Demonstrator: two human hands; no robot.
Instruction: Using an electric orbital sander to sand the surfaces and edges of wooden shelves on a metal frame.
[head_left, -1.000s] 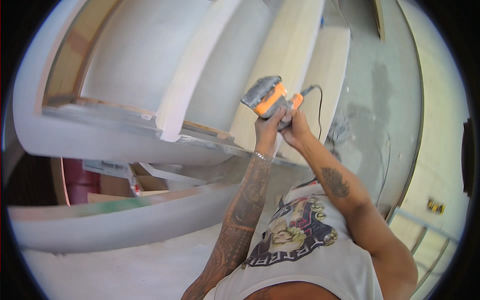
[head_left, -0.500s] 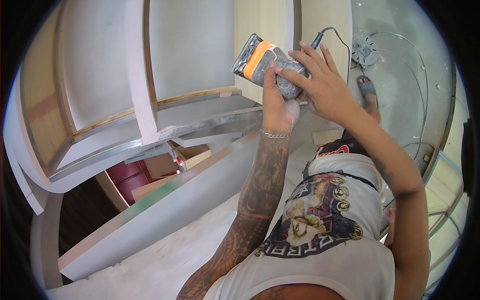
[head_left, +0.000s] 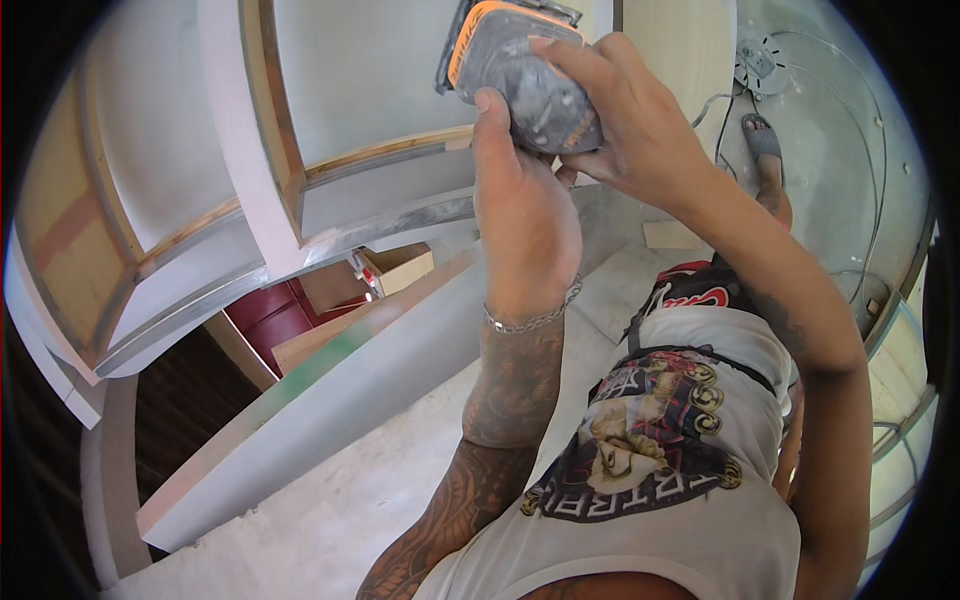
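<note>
A dusty grey-and-orange electric sander (head_left: pixel 525 75) is held up at the top of the view, its flat sanding pad tilted toward the upper left. My left hand (head_left: pixel 525 205) grips it from below, the thumb along its near side and the other fingers hidden behind it. Over the right side of the body lies my right hand (head_left: pixel 625 120), with its fingers bent round the casing. The sander is apart from the pale wooden frame (head_left: pixel 235 130) on the left.
A long white panel with a pink and green edge (head_left: pixel 330 385) lies slantwise below the frame. Behind it stand a dark red drum-like object (head_left: pixel 275 325) and an open wooden box (head_left: pixel 400 270). A cable reel (head_left: pixel 762 68) with loose cord lies on the floor, near my sandalled foot (head_left: pixel 762 135).
The sander has risen toward the top of the view and turned so more of its rounded casing shows. Both hands have moved with it, and my right hand has closed further round it.
</note>
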